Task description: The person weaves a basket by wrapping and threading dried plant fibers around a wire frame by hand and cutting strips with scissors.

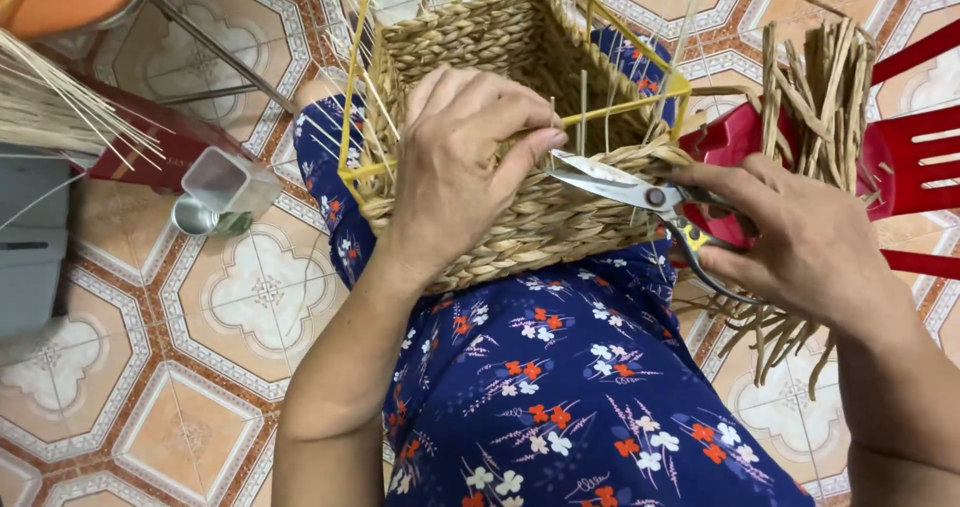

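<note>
Basket (520, 222) braced by left hand (455, 167); right hand (800, 232) holds scissors (625, 192).

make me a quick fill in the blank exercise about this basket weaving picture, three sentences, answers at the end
1. The right hand holds a pair of ____ at the rim of the woven basket.
2. The basket's wire frame is ____ in colour.
3. The left hand rests on the basket, which sits on the person's ____.

Answers: scissors; yellow; lap
</note>
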